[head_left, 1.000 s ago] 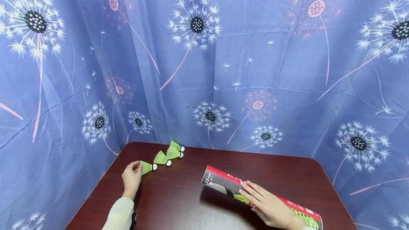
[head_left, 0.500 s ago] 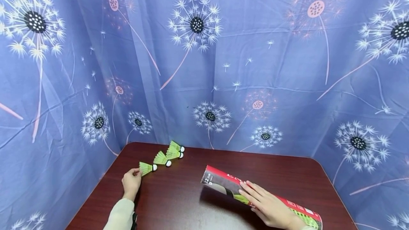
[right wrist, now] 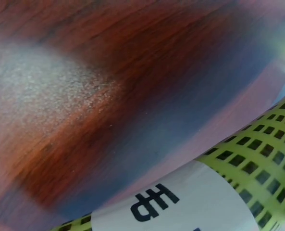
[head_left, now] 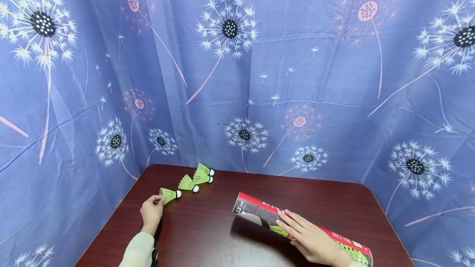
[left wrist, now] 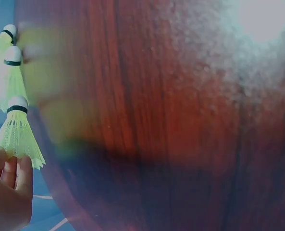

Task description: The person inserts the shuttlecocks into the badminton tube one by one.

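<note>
At the table's left side, my left hand (head_left: 151, 214) pinches the rim of a yellow-green shuttlecock (head_left: 169, 195) between thumb and fingertips. Its white cork points right in the head view; the left wrist view shows the same shuttlecock (left wrist: 18, 127) with the fingers at its skirt. Three more lie in a line behind it: a middle shuttlecock (head_left: 187, 183) and two overlapping shuttlecocks (head_left: 203, 173). On the right, my right hand (head_left: 309, 236) holds a red and grey shuttlecock tube (head_left: 256, 211) from above, its thumb side mostly hidden. The tube's left end is raised, with a shadow underneath.
The dark red-brown wooden table (head_left: 208, 226) has rounded far corners. A blue curtain (head_left: 282, 73) with a dandelion print hangs around its back and sides. Glare (left wrist: 265, 19) covers part of the tabletop in the left wrist view.
My left fingers have slid back from the shuttlecock's skirt to its rim, and the shuttlecock has shifted very slightly left. My right hand and the tube stay nearly still.
</note>
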`<action>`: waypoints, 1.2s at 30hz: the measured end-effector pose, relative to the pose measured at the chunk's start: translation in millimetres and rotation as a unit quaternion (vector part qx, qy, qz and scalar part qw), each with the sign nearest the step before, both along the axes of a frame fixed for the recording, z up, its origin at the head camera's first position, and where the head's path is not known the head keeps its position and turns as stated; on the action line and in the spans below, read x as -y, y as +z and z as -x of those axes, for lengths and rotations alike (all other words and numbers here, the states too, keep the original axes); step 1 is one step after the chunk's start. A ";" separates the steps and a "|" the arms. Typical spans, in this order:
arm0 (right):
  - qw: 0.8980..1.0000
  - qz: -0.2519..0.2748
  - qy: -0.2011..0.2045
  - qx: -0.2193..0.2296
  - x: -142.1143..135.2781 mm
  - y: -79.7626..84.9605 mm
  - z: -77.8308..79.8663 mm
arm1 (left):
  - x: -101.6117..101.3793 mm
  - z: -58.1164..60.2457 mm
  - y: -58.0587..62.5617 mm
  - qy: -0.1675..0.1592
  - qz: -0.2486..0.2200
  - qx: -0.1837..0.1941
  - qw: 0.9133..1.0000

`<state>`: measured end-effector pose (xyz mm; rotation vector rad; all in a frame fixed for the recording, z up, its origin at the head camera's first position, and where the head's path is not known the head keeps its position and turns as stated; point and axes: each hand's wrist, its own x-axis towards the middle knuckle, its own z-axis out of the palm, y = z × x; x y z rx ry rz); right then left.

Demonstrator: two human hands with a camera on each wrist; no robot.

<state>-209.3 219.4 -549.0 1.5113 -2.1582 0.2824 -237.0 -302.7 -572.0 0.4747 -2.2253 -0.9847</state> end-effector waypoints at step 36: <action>1.000 -0.002 -0.004 -0.001 5.2 5.4 1.3 | -119.1 -28.7 73.9 -0.362 -0.164 -0.012 0.917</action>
